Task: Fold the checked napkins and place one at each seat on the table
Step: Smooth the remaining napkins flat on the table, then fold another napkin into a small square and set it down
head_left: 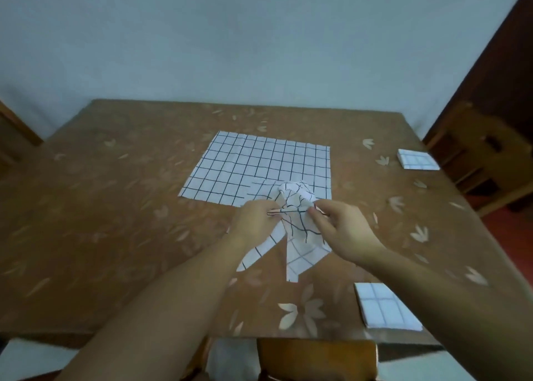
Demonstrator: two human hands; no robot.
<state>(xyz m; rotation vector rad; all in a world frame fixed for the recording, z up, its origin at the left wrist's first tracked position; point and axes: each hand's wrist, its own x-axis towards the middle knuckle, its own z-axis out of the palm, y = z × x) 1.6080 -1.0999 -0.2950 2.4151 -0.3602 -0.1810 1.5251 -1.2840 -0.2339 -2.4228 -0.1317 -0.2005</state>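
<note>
Left hand (255,217) and right hand (340,227), close together, are pinching the top edge of a crumpled white, black-checked cloth napkin (297,207) over the near centre of the brown flowered table (115,207). Step: opening it out. Next, probably, drawing the hands apart to flatten it for folding.

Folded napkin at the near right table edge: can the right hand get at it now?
Probably yes, once freed: the folded napkin lies uncovered beside the right forearm. But the right hand and left hand both pinch the crumpled napkin, so it must let go first.
</note>
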